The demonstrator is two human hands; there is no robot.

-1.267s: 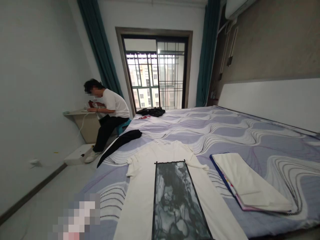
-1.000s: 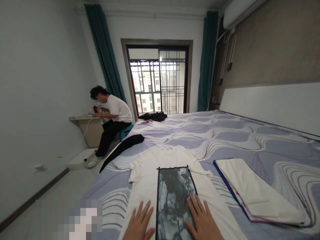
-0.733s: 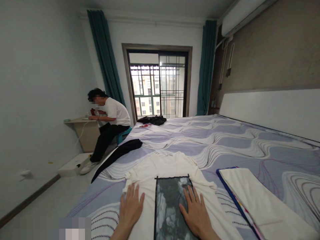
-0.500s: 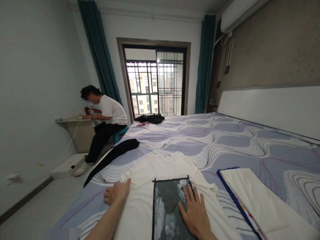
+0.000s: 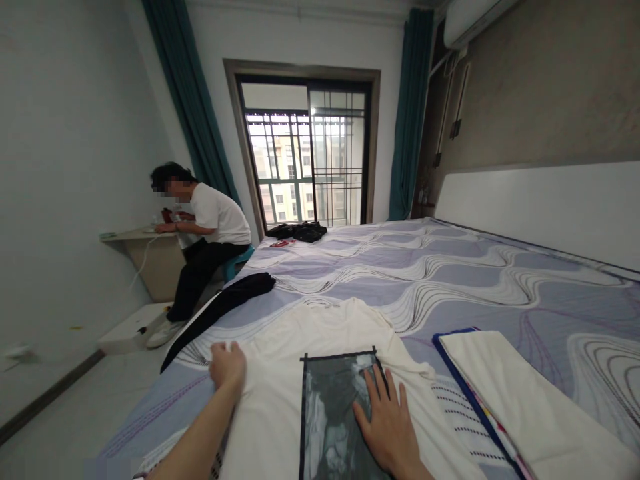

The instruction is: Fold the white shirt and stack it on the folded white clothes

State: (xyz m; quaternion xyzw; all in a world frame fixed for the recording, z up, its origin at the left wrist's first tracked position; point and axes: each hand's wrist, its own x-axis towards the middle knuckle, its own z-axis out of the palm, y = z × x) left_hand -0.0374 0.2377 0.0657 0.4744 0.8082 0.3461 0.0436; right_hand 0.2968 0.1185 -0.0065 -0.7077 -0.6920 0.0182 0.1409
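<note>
A cream T-shirt [image 5: 270,407] with a dark grey printed panel [image 5: 325,393] lies spread on the bed in front of me, its neckline pointing away. My right hand [image 5: 393,423] rests flat on the right part of the print, fingers spread. At the shirt's left sleeve, my left hand [image 5: 227,367] is closed with its fingers curled, pinching the sleeve edge; the fingertips are partly hidden. To the right of the shirt lies a stack of folded clothes [image 5: 520,393], cream on top with a blue edge beneath.
A long black garment [image 5: 225,307] lies along the bed's left edge. Black items [image 5: 300,231] sit at the far end of the patterned bed [image 5: 380,267]. At left, another person [image 5: 215,220] in a white top sits on a blue stool by a small table [image 5: 145,250].
My left hand has moved a little up and left at the sleeve, and the bunched sleeve looks smoother. The right hand stays on the print. My view has tilted slightly.
</note>
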